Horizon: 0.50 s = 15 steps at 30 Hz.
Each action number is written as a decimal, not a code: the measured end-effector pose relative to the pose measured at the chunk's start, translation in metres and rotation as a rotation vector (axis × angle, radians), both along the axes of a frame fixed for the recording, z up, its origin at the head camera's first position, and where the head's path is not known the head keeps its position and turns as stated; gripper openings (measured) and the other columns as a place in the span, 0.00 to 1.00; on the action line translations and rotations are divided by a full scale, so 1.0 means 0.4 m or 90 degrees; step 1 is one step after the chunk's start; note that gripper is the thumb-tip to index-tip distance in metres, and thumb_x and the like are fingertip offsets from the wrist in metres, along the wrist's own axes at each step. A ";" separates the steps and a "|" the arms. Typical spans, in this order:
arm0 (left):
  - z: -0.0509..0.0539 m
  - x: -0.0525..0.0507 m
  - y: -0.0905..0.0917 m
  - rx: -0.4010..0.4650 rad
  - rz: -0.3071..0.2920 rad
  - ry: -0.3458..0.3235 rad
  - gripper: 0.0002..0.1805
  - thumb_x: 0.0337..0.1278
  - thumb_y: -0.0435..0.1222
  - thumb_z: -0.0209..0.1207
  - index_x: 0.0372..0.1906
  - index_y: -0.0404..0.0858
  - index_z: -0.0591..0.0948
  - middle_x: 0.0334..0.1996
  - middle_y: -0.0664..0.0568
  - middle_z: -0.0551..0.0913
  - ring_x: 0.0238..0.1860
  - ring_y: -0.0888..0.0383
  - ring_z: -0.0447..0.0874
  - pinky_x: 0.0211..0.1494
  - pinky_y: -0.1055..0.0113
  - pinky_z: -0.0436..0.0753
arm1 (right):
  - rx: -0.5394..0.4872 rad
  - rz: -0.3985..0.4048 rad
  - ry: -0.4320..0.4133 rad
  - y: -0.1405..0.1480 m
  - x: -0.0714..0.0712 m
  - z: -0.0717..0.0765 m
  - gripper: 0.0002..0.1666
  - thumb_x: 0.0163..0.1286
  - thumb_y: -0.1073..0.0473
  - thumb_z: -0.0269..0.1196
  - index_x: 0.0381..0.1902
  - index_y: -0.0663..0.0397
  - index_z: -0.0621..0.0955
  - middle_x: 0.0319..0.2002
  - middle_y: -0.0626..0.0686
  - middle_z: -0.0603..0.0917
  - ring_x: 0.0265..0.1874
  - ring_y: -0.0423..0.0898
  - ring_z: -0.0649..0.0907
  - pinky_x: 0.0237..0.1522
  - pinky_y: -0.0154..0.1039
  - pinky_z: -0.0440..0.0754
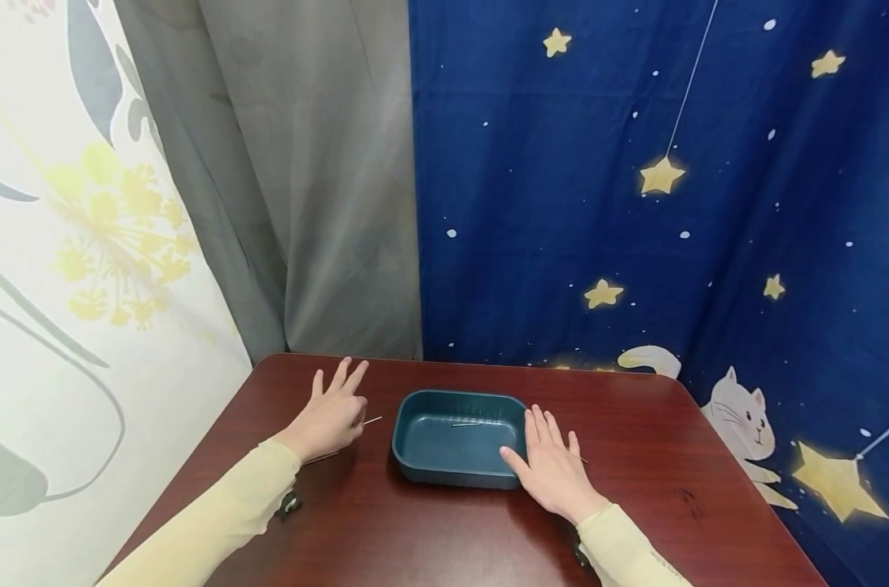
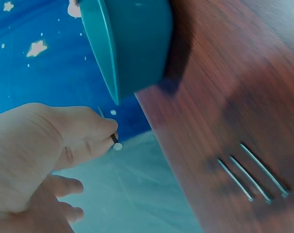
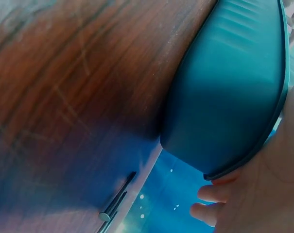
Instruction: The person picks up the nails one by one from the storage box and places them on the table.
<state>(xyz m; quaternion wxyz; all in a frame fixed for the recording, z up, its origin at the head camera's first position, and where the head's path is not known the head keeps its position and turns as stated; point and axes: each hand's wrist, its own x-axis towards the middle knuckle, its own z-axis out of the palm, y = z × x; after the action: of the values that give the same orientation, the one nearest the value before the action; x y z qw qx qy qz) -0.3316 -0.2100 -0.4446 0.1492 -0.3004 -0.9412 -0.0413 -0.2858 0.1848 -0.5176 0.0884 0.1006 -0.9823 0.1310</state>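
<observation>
My left hand [image 1: 330, 420] pinches a thin metal nail [image 2: 117, 146] between thumb and index finger, the other fingers spread. It is held above the table, left of a dark teal rectangular tray [image 1: 459, 478]. Inside the tray lies at least one nail [image 1: 466, 424]. My right hand [image 1: 557, 473] rests on the tray's right rim, fingers extended and thumb over the near side. Below the left hand, three loose nails [image 2: 249, 178] lie side by side on the table. A few more nails [image 3: 104, 217] lie to the right of the tray, mostly hidden by the right hand in the head view.
The reddish-brown wooden table [image 1: 444, 538] has rounded far corners. Behind it hang a grey curtain [image 1: 341, 204] and a blue curtain [image 1: 532, 204] with stars. A white patterned curtain [image 1: 41, 391] runs along the left.
</observation>
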 end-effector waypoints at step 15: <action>-0.077 0.034 -0.128 0.051 0.066 -0.091 0.20 0.43 0.30 0.69 0.14 0.54 0.73 0.75 0.33 0.59 0.76 0.27 0.40 0.58 0.17 0.43 | -0.011 0.002 0.019 -0.006 0.004 -0.001 0.55 0.72 0.28 0.52 0.79 0.62 0.56 0.79 0.61 0.55 0.77 0.61 0.53 0.66 0.74 0.51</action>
<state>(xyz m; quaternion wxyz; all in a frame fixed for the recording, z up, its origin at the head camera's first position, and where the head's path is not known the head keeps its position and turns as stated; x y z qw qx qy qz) -0.3180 -0.2612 -0.4752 0.0954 -0.2411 -0.9614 -0.0921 -0.2842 0.1823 -0.5181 0.1036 0.1033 -0.9795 0.1383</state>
